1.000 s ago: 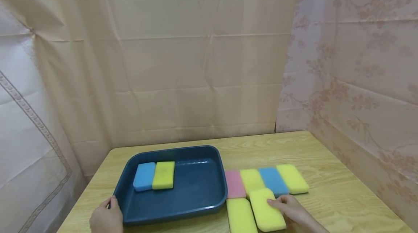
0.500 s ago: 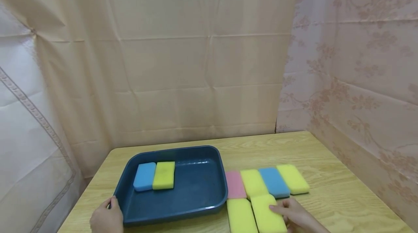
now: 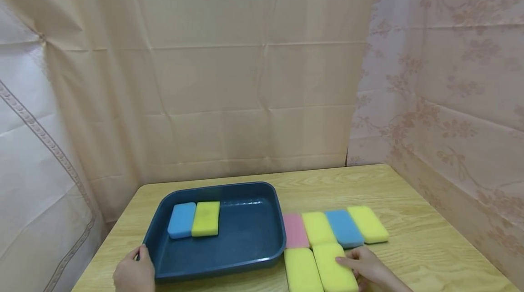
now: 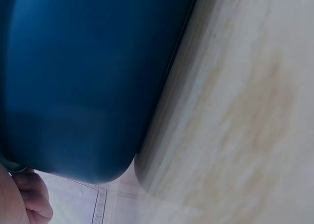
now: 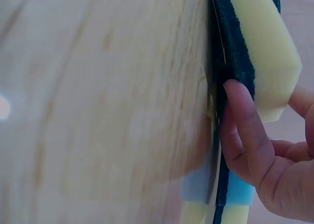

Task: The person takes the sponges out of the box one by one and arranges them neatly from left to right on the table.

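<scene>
**My right hand (image 3: 364, 265) pinching the front yellow sponge (image 3: 332, 268); my left hand (image 3: 134, 273) gripping the blue tray (image 3: 249, 239)**

My right thumb (image 3: 349, 263) lies on the upper yellow face of the front yellow sponge; the fingers bear on its dark scouring layer (image 5: 238, 44), as the right wrist view confirms. I cannot tell whether its whole underside meets the table (image 3: 434, 246). My left fingers are curled at the rim of the blue tray, by its near left corner.

Just left of the sponge in my right fingers lies a second yellow sponge (image 3: 303, 271), alongside it. Beyond those fingers runs a row, listed from left to right: a pink sponge (image 3: 295, 231) close to the tray wall, a yellow sponge of the row (image 3: 319, 228), a blue sponge of the row (image 3: 344, 228) and an end yellow sponge (image 3: 367, 224). The far edge of my pinched sponge meets this row.

Ahead of my left fingers, inside the tray, a light blue sponge (image 3: 182, 220) and a tray yellow sponge (image 3: 206, 219) lie side by side, touching. Behind everything hangs a beige curtain (image 3: 245, 83), with a floral cloth (image 3: 446, 101) off to my right.
</scene>
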`<action>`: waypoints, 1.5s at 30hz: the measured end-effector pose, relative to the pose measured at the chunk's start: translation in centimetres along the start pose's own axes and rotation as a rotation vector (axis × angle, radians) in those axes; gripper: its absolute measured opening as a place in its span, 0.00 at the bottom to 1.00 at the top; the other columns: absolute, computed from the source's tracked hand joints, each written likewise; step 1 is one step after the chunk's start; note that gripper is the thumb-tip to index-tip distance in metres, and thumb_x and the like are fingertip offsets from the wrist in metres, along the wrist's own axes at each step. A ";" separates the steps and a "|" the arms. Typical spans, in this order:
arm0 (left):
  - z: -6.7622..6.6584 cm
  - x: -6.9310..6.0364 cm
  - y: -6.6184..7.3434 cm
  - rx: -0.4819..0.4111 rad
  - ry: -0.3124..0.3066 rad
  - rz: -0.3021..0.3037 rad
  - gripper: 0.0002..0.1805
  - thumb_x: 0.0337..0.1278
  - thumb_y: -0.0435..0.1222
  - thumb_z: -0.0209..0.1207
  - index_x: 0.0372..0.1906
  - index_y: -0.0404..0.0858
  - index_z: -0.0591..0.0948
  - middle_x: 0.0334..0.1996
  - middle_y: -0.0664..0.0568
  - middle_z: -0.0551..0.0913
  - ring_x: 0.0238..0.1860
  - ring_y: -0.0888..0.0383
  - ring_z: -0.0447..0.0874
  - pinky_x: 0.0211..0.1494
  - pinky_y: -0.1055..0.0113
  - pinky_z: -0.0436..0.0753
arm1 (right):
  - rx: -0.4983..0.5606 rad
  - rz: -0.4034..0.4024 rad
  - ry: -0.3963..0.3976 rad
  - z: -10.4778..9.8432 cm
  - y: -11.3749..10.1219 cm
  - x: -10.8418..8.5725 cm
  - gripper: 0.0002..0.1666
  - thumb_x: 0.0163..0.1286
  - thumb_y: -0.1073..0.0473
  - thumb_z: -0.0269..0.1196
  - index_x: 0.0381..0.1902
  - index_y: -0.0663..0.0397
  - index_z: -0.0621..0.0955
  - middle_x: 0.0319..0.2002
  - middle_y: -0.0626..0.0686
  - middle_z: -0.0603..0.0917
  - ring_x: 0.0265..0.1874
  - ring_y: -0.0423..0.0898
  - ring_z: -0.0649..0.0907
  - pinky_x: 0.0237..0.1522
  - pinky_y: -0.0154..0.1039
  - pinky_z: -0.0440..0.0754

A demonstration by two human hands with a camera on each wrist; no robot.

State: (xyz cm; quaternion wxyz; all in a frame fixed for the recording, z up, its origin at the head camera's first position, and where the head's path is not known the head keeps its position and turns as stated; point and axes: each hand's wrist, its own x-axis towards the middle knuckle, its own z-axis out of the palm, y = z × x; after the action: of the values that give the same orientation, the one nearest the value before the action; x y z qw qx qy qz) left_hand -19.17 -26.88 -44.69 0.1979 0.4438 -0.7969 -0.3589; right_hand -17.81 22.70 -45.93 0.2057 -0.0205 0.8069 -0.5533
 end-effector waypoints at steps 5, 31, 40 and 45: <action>0.0 0.0 0.0 -0.010 0.004 -0.002 0.22 0.63 0.41 0.43 0.50 0.28 0.75 0.47 0.31 0.74 0.50 0.35 0.69 0.54 0.42 0.64 | -0.037 0.025 0.013 0.0 0.0 -0.1 0.21 0.61 0.48 0.59 0.33 0.65 0.79 0.16 0.48 0.77 0.14 0.37 0.78 0.15 0.28 0.75; 0.4 0.3 0.0 0.011 -0.013 -0.022 0.21 0.63 0.41 0.44 0.51 0.29 0.74 0.48 0.32 0.74 0.51 0.36 0.69 0.53 0.41 0.64 | 0.026 0.120 0.121 1.0 -0.9 -0.6 0.14 0.58 0.54 0.62 0.23 0.60 0.77 0.10 0.43 0.63 0.09 0.34 0.66 0.15 0.27 0.68; 0.2 0.2 0.2 0.022 -0.023 -0.014 0.22 0.63 0.41 0.43 0.51 0.29 0.74 0.49 0.32 0.74 0.52 0.36 0.69 0.54 0.43 0.64 | 0.044 0.126 0.127 1.0 -1.1 -0.5 0.13 0.58 0.56 0.62 0.22 0.60 0.76 0.10 0.43 0.64 0.09 0.35 0.66 0.15 0.27 0.68; 0.0 0.0 0.2 0.020 -0.028 -0.001 0.23 0.64 0.42 0.42 0.51 0.28 0.73 0.49 0.31 0.73 0.51 0.35 0.68 0.54 0.42 0.64 | 0.018 0.122 0.108 1.0 -1.0 -0.5 0.13 0.59 0.55 0.61 0.21 0.59 0.76 0.10 0.43 0.65 0.09 0.34 0.64 0.15 0.26 0.66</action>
State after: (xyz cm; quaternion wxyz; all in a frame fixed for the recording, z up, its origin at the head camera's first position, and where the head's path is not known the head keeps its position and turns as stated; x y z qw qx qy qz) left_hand -19.25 -26.81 -44.57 0.1823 0.4411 -0.8029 -0.3572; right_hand -17.23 21.56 -45.15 0.1952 0.0603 0.8115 -0.5475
